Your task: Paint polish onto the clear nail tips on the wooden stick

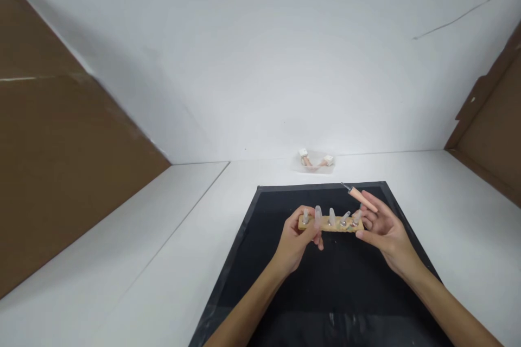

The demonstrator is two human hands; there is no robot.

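Observation:
A narrow tan bar (338, 227) is held up level above the black mat, with several translucent nail tips (332, 217) standing on small mounts along it. Some of the tips are upright, others lean to the right. My left hand (296, 236) is closed around the bar's left end, thumb in front. At the bar's right end, my right hand (382, 230) pinches the edge with the thumb. Between its fingers it also holds a slim peach-handled brush (364, 199), whose thin tip points up and to the left, clear of the nail tips.
Behind the black mat (317, 282), a clear plastic tray (314, 168) stands by the white wall, holding white cube-like pieces with peach-coloured parts. Brown cardboard panels (73, 135) flank the white table (163, 260) on both sides.

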